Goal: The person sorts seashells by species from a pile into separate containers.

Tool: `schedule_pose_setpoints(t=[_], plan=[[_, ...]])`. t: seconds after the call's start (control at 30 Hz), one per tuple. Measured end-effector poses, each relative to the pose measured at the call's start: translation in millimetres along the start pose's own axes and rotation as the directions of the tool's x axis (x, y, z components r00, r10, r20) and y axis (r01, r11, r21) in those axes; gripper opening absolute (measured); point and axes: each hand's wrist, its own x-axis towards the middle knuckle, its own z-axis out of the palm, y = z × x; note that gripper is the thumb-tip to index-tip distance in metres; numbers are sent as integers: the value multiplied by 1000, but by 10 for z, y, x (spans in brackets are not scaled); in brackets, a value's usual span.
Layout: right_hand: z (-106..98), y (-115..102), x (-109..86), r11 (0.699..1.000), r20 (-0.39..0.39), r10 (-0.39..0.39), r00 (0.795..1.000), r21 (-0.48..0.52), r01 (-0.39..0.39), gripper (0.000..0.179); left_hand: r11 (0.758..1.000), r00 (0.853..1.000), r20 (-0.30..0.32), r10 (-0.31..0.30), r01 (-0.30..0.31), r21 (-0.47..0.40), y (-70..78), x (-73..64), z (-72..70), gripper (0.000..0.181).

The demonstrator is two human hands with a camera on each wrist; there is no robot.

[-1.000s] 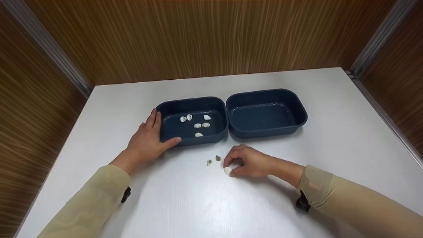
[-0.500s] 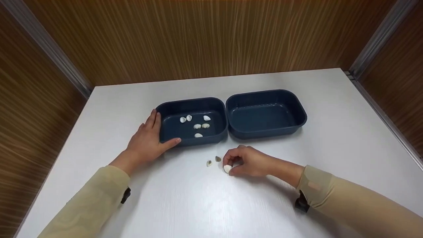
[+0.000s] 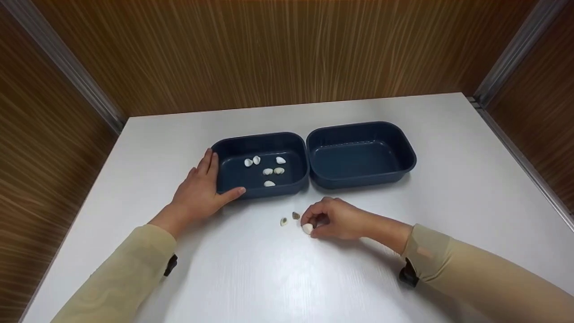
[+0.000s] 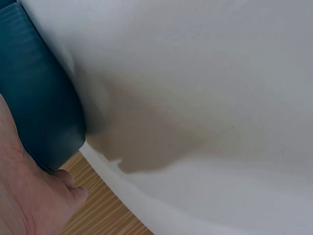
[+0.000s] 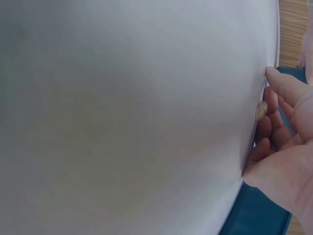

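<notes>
In the head view my right hand (image 3: 338,218) holds a white seashell (image 3: 307,229) at the tips of its thumb and forefinger, low over the white table. Two small darker shells lie just left of it: a brownish shell (image 3: 296,216) and a pale one with a dark patch (image 3: 283,221). My left hand (image 3: 197,190) rests against the near left corner of the left blue bin (image 3: 264,192). Its fingers stretch along the side wall and its thumb lies at the front rim. Several white shells (image 3: 267,171) sit spread over that bin's floor.
A second dark blue bin (image 3: 363,180) stands right beside the first, with no shells visible in it. Wood-grain panels (image 3: 287,54) enclose the white table (image 3: 251,278) at the back and both sides.
The white shell in my right hand has tilted and shifted very slightly left and up with the fingertips. My left hand and both bins stay essentially where they were.
</notes>
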Motion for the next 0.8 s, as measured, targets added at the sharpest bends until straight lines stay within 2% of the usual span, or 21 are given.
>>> schedule_pose_setpoints(t=[0.23, 0.5, 0.6, 0.8], plan=[[-22, 2, -2, 1000, 2, 24, 1000, -8, -24, 20, 1000, 1000, -1, 1, -1, 1, 5, 2, 6, 129], [-118, -131, 12, 995, -21, 77, 997, 60, -76, 20, 1000, 1000, 11, -10, 10, 10, -7, -2, 4, 132], [-178, -221, 49, 997, -56, 69, 996, 32, -68, 22, 1000, 1000, 16, -12, 12, 13, -17, 3, 7, 132], [-304, -391, 204, 1000, -121, -12, 993, 9, 13, 25, 1000, 1000, 21, -11, 11, 11, -19, 20, 11, 132]])
